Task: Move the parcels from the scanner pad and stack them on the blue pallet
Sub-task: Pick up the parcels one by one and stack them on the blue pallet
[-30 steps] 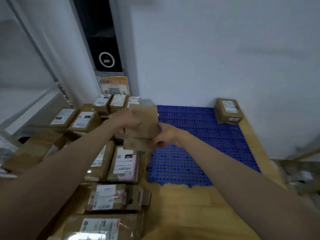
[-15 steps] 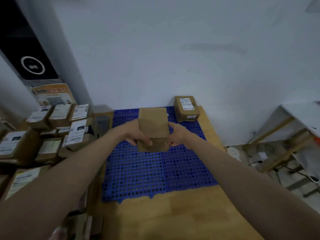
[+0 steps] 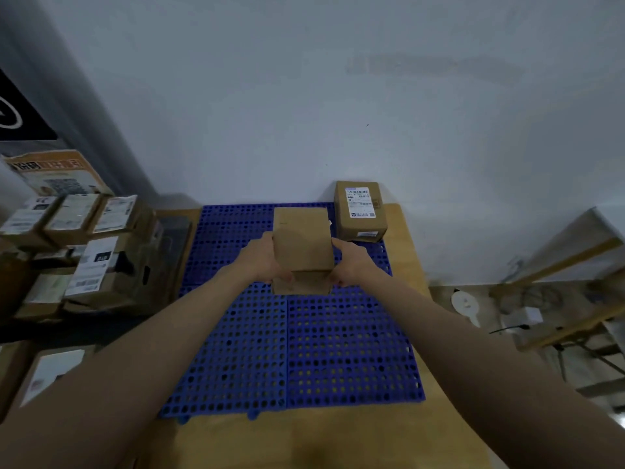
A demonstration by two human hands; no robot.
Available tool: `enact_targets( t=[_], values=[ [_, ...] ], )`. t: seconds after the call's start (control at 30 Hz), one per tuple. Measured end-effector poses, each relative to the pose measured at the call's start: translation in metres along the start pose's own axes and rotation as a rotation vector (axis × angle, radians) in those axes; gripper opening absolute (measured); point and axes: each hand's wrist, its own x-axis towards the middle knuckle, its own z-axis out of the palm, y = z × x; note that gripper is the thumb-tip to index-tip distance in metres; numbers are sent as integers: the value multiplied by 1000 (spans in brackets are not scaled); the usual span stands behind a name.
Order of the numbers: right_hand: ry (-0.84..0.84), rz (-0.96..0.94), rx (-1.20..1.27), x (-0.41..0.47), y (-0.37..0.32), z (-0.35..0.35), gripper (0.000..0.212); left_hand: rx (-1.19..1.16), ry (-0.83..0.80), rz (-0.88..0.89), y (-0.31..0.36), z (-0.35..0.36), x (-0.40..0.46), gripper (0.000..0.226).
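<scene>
- Over the far half of the blue pallet [image 3: 291, 350], a plain brown parcel [image 3: 302, 240] is held between both hands, its unlabelled face up and a flap folded down on its near side
- Left hand [image 3: 262, 260] grips the parcel's left side, fingers [image 3: 284, 276] curled under the near lower corner
- Right hand [image 3: 350, 265] grips the right side, its fingers wrapped against the near right edge of the box
- Whether the parcel's underside touches the pallet cannot be told from this angle; it sits at least very close above the perforated surface
- At the pallet's far right corner, against the white wall [image 3: 338, 113], a second brown parcel with a white label [image 3: 360, 209] lies flat, just beside the held one but apart from it
- Beneath the pallet is a light wooden table [image 3: 304, 441], which shows along the near and right edges
- To the left, many labelled parcels [image 3: 91, 262] are piled in rows, with a dark pad [image 3: 170, 238] partly visible at their right edge
- Behind that pile stands an orange and white printed sign [image 3: 57, 174], and above it a black panel [image 3: 17, 113] with a white ring mark
- At the far right, wooden frames and cables [image 3: 554, 319] lie blurred on the floor
</scene>
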Motion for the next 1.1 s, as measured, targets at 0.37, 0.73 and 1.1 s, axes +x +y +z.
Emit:
enact_targets(
  t=[0.37,0.73,1.1],
  values=[
    [-7,28,-61,88,19,-12,77,-72,6,38,7,8,97,105],
    [43,75,-259,199,21,-19,43,-65,25,-3,-9,10,216,101],
    [101,120,-375,245,30,-25,28,-112,-1,-15,-8,16,272,104]
  ],
)
